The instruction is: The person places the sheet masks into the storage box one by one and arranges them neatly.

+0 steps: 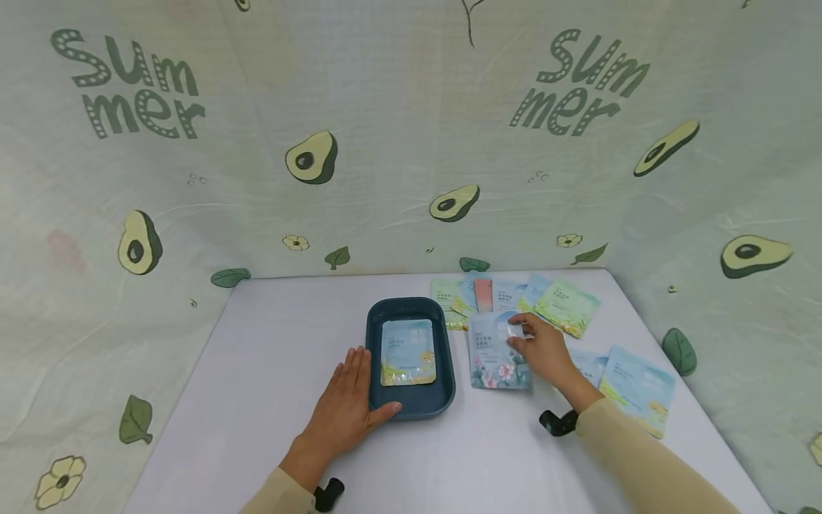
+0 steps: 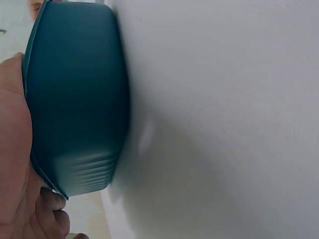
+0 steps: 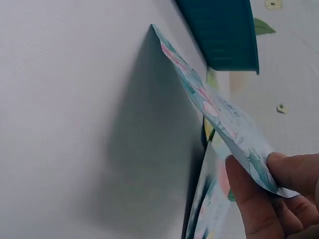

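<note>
In the head view, a dark blue rectangular tray holds a light blue sheet mask packet lying flat. My left hand rests along the tray's left rim with straight fingers, its thumb across the near left corner. The right hand pinches the right edge of a pale sheet mask packet with pink flowers, to the right of the tray. Seen from the right wrist, this floral packet tilts over the table between thumb and fingers.
Several overlapping blue and green packets lie at the table's back right, with a pink item among them. More blue packets lie right of the right forearm. A printed cloth hangs behind the white table.
</note>
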Available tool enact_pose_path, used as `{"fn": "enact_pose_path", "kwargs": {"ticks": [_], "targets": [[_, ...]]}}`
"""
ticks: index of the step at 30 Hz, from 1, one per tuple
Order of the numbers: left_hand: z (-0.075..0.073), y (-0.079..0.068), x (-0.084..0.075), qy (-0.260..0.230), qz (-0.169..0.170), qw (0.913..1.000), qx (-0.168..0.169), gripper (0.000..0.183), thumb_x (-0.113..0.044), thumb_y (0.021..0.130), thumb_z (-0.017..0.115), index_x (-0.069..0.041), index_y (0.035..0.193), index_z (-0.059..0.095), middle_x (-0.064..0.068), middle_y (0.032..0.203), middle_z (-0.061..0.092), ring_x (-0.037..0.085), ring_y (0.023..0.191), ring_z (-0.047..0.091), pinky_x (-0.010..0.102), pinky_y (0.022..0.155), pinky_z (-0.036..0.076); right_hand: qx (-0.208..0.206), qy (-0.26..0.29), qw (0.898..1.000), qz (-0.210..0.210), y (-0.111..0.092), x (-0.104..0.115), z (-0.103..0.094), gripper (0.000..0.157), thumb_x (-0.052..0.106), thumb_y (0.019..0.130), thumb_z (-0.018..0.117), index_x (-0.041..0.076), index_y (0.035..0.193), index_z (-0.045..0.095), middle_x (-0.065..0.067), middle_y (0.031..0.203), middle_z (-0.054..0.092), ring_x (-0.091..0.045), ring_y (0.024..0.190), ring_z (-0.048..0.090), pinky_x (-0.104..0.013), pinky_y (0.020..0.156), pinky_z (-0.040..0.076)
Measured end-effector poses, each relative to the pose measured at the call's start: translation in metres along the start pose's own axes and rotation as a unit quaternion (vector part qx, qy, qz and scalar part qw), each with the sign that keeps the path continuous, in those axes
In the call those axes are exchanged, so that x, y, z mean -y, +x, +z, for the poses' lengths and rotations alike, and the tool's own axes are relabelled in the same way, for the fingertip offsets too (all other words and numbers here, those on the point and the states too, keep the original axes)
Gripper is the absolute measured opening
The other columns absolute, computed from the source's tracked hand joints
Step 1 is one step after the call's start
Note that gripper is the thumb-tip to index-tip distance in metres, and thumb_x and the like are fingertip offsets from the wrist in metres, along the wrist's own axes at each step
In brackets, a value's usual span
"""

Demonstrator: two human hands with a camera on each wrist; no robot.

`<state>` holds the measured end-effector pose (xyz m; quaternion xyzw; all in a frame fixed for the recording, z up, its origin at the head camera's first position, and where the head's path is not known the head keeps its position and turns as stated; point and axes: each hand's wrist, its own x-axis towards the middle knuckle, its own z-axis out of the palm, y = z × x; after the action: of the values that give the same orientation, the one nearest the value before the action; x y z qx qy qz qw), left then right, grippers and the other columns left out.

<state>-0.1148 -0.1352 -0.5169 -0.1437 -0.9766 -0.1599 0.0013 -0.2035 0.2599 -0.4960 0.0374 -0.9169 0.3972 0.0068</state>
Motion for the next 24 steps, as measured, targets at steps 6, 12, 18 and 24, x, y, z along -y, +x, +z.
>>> {"fn": "enact_pose_path", "kwargs": {"ticks": [6, 12, 18, 24], "targets": [[-0.003, 0.001, 0.000, 0.004, -0.002, 0.9999, 0.014, 0.116, -0.083, 0.094, 0.049, 0.005, 0.165, 0.022, 0.023, 0.174, 0.021, 0.039, 0.163, 0.014, 0.057, 0.129, 0.024, -0.015, 0.005, 1.000, 0.001, 0.007, 0.017, -0.008, 0.036, 0.014, 0.101, 0.071, 0.009, 0.136, 0.063, -0.028, 0.139, 0.064, -0.045, 0.123, 0.064, -0.052, 0.090, 0.058], [-0.004, 0.003, 0.000, 0.014, -0.003, 0.9996, 0.023, 0.117, -0.084, 0.094, 0.049, 0.004, 0.166, 0.020, 0.021, 0.175, 0.018, 0.037, 0.164, 0.012, 0.057, 0.130, 0.021, -0.033, 0.015, 0.999, -0.015, 0.017, 0.044, -0.020, 0.035, 0.013, 0.101, 0.072, 0.006, 0.134, 0.064, -0.026, 0.130, 0.069, -0.037, 0.107, 0.071, -0.038, 0.081, 0.057], [-0.004, 0.003, 0.000, 0.016, -0.002, 0.9995, 0.027, 0.117, -0.084, 0.093, 0.048, 0.003, 0.166, 0.021, 0.021, 0.175, 0.018, 0.037, 0.164, 0.013, 0.058, 0.130, 0.021, -0.036, 0.041, 0.998, -0.030, 0.025, 0.072, -0.021, 0.035, 0.014, 0.100, 0.072, 0.007, 0.134, 0.064, -0.025, 0.134, 0.066, -0.037, 0.111, 0.069, -0.042, 0.086, 0.056], [-0.004, 0.003, 0.000, 0.013, 0.001, 0.9997, 0.018, 0.116, -0.083, 0.094, 0.049, 0.004, 0.166, 0.022, 0.022, 0.175, 0.019, 0.038, 0.164, 0.013, 0.058, 0.130, 0.020, -0.028, 0.079, 0.996, -0.031, 0.031, 0.098, 0.002, 0.035, 0.014, 0.099, 0.074, 0.009, 0.132, 0.067, -0.023, 0.132, 0.068, -0.035, 0.113, 0.063, -0.042, 0.085, 0.054]]}}
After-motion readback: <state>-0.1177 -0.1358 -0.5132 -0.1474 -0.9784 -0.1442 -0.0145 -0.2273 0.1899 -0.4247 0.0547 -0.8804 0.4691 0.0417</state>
